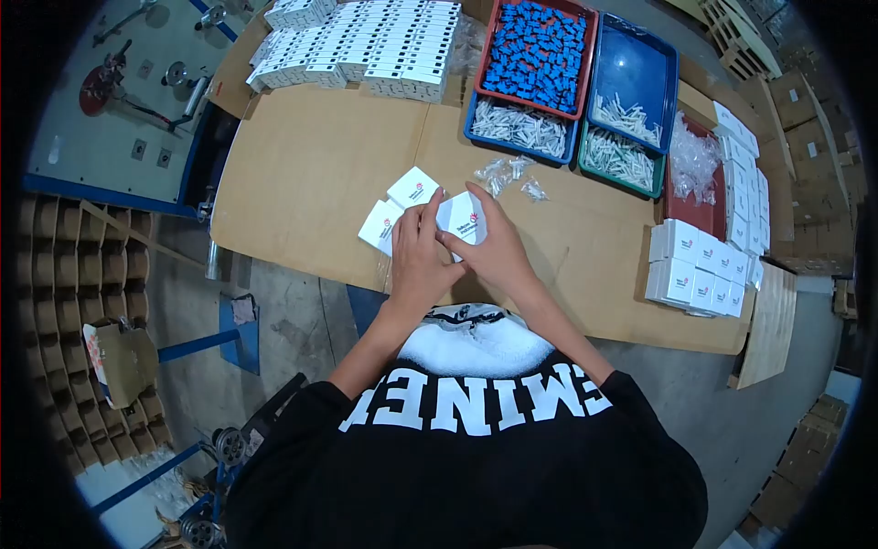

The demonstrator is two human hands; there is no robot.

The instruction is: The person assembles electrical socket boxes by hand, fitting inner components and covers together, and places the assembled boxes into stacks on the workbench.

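A small white box point(465, 220) with a red and dark print on its face is between my two hands, over the cardboard-covered table. My right hand point(498, 252) grips it from the right, forefinger along its upper edge and thumb across its lower part. My left hand point(420, 261) closes on its left side, fingers pointing away from me and thumb low near the box's bottom edge. Just left of my left fingers lie two more white boxes, one farther off point(412, 188) and one nearer point(377, 227), the latter partly covered by the hand.
Stacked white boxes point(366, 41) line the table's far left; more point(700, 265) stand at right. Back-right trays include a red tray of blue pieces point(535, 55) and blue and green trays of white pieces point(517, 128). Small clear bags point(501, 174) lie beyond my hands.
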